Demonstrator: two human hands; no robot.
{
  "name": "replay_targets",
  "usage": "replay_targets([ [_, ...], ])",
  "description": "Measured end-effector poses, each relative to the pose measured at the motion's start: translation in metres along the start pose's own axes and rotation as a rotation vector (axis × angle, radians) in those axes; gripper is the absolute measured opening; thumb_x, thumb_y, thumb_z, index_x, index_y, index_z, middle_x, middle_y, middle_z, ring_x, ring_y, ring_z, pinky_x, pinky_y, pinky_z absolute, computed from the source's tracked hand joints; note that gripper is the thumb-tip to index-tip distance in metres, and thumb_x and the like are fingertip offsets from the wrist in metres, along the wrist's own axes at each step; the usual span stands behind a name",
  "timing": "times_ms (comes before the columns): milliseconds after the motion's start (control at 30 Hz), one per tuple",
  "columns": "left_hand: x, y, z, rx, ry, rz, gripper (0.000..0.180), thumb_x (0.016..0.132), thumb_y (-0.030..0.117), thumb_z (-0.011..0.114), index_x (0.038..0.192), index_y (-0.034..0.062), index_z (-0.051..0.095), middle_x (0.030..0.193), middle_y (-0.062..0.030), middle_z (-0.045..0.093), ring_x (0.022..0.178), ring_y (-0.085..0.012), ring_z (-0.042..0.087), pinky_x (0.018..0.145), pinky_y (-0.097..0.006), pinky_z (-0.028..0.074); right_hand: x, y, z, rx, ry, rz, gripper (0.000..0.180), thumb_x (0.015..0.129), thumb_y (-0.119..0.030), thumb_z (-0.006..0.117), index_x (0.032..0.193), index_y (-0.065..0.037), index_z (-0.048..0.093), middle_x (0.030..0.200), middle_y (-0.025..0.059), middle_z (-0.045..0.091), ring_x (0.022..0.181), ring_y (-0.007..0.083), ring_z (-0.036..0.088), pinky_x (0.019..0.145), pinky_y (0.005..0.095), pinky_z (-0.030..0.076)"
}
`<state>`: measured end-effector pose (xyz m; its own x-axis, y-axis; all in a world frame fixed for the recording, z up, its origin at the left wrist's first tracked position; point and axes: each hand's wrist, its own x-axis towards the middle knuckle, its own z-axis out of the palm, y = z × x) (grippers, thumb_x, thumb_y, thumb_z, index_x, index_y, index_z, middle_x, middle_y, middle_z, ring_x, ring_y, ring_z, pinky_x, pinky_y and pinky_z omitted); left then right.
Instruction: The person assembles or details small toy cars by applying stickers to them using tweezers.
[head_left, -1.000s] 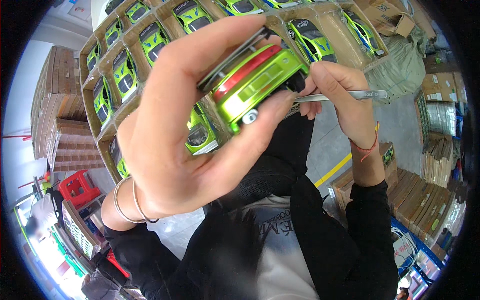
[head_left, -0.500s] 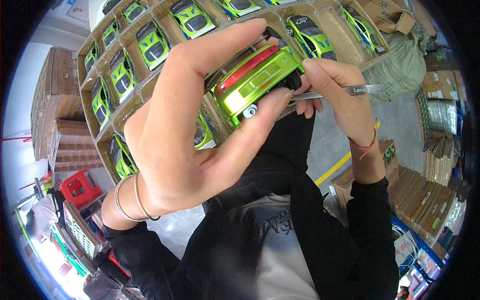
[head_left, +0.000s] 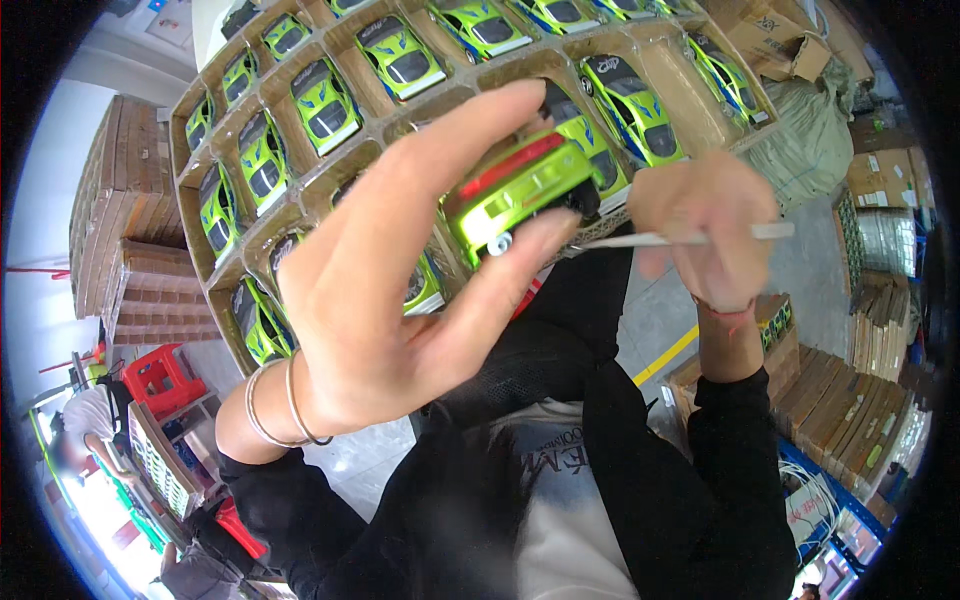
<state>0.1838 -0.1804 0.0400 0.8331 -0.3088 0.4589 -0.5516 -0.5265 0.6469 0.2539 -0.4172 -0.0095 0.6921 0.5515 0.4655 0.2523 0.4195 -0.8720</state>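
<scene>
Left hand (head_left: 375, 290): nearest of all, raised in front of the brown, many-compartmented cardboard tray (head_left: 685, 95); with fingers arched, pinching a glossy lime-green toy car (head_left: 525, 188) between index finger above and thumb below.
Held car: lifted clear of the tray, in front of its near side; tilted, with red rear strip uppermost, black wheel toward the right, and a small silver-white round piece at the lower left corner.
Right hand (head_left: 705, 215): blurred, by the tray's near right corner; with fingers closed around a slim silver metal tool (head_left: 630, 240), exact grip impossible to tell.
Tool: nearly level before the tray's near edge, with tip close to the left thumb and the car's underside; touching or apart, impossible to tell.
Tray contents: lime-green toy cars with dark windows and blue streaks (head_left: 325, 105), lying singly in compartments.
Beside the tray, right: crumpled, translucent greenish plastic sack (head_left: 815, 160); beyond it, an open brown cardboard box (head_left: 775, 45).
Left of the tray: tall stack of flat brown cardboard (head_left: 125, 190); below it, a red plastic stool (head_left: 165, 380).
Farthest left of the tray: another person in a pale top (head_left: 90, 415).
</scene>
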Motion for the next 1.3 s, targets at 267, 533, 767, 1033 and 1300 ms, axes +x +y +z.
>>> replay_targets([
  [267, -0.005, 0.007, 0.0, -0.057, 0.006, 0.016, 0.051, 0.083, -0.004, 0.073, 0.127, -0.0099, 0.046, 0.124, -0.0281, 0.062, 0.112, -0.0253, 0.064, 0.094, -0.033, 0.051, 0.017, -0.016, 0.017, 0.055, -0.04, -0.108, 0.037, 0.108, -0.033, 0.029, 0.09, -0.009, 0.05, 0.068, 0.0065, 0.053, 0.054, 0.0156, 0.055, 0.105, 0.0585, 0.043],
  [533, 0.0, 0.014, 0.004, 0.028, 0.046, 0.116, 0.052, 0.081, 0.002, 0.079, 0.124, -0.0079, 0.051, 0.121, -0.0246, 0.066, 0.105, -0.0268, 0.069, 0.088, -0.031, 0.054, 0.012, -0.026, 0.018, 0.055, 0.02, -0.044, 0.042, 0.107, -0.032, 0.038, 0.084, -0.002, 0.056, 0.071, 0.0141, 0.06, 0.06, 0.0205, 0.063, 0.095, 0.0561, 0.05],
  [767, 0.001, 0.013, 0.004, 0.024, 0.043, 0.137, 0.051, 0.081, 0.003, 0.079, 0.122, -0.008, 0.051, 0.122, -0.0247, 0.065, 0.106, -0.0268, 0.069, 0.088, -0.032, 0.054, 0.011, -0.027, 0.018, 0.017, 0.03, -0.033, 0.043, 0.107, -0.031, 0.038, 0.082, -0.001, 0.057, 0.07, 0.0136, 0.06, 0.06, 0.0199, 0.064, 0.093, 0.0555, 0.052],
  [1033, -0.003, 0.009, 0.014, -0.084, 0.117, 0.143, 0.046, 0.076, -0.001, 0.082, 0.112, -0.0043, 0.054, 0.118, -0.0294, 0.064, 0.105, -0.0343, 0.068, 0.087, -0.036, 0.055, 0.01, -0.031, 0.017, 0.002, 0.033, -0.011, 0.042, 0.107, -0.03, 0.038, 0.083, -0.001, 0.057, 0.07, 0.0136, 0.06, 0.06, 0.02, 0.063, 0.094, 0.0559, 0.051],
  [1300, 0.002, 0.009, 0.009, 0.081, 0.107, 0.306, 0.043, 0.071, -0.002, 0.084, 0.1, 0.0013, 0.053, 0.114, -0.0317, 0.063, 0.098, -0.036, 0.068, 0.077, -0.038, 0.057, 0.01, -0.033, 0.017, 0.066, 0.068, 0.022, 0.041, 0.107, -0.029, 0.039, 0.083, 0.0, 0.057, 0.071, 0.0126, 0.06, 0.06, 0.0196, 0.063, 0.094, 0.0543, 0.052],
])
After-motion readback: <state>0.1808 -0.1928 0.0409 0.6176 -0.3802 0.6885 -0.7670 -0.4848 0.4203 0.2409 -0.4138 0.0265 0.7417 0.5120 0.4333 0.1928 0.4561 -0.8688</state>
